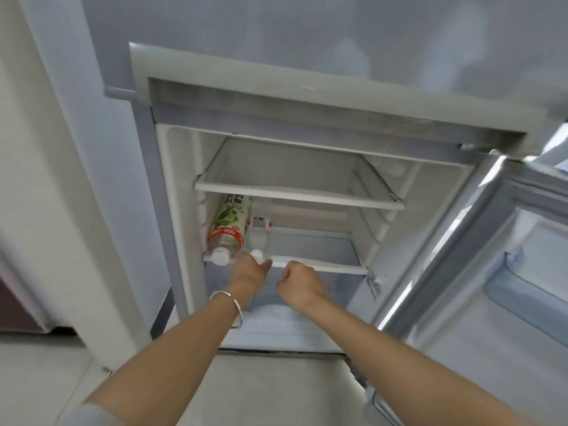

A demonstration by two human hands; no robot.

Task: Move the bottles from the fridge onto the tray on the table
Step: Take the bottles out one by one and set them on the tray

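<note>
A: Left grip [250, 269]?
B: Fingers curled at the small bottle's white cap [256, 255]; can't tell whether it's closed on it. The green-label bottle [229, 227] lies just left of the grip, on the fridge's lower shelf [319, 264].
A: Right grip [299, 279]?
B: A loose fist, holding nothing, just below the shelf edge.

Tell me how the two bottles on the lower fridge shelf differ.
The green-labelled bottle is the larger, with a bright lime picture and a red band; the small bottle beside it is mostly white, with a small label with red on it. The green-labelled bottle lies against the left wall, untouched; the small bottle sits to its right, with the left hand at its cap. Both lie on the lower shelf, white caps towards the front edge.
</note>
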